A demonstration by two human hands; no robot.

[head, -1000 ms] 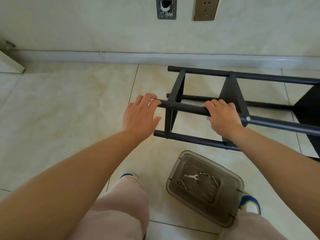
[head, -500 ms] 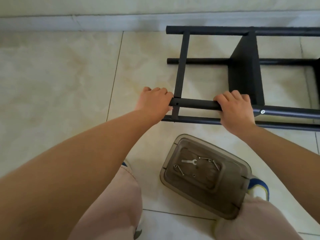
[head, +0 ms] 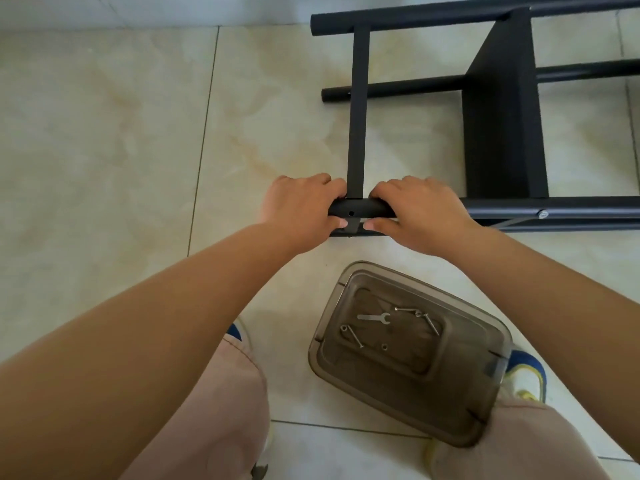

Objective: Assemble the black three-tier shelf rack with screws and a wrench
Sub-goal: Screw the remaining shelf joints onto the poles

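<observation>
Both the left hand [head: 301,209] and right hand [head: 419,213] grasp the rack's near tube [head: 360,208] around its empty screw hole [head: 351,213]; beyond it one screw [head: 543,213] is fitted, while the wrench [head: 374,317] lies unused in the tray [head: 485,403].

the rack [head: 502,133] runs off the right edge; right shoe [head: 526,379] partly hidden by the tray [head: 485,403]

Bare forearms, no sleeves; pale pink trousers [head: 214,403]; white shoes [head: 526,379] with blue-yellow trim.

Head-worn view; steeply downward; close
</observation>
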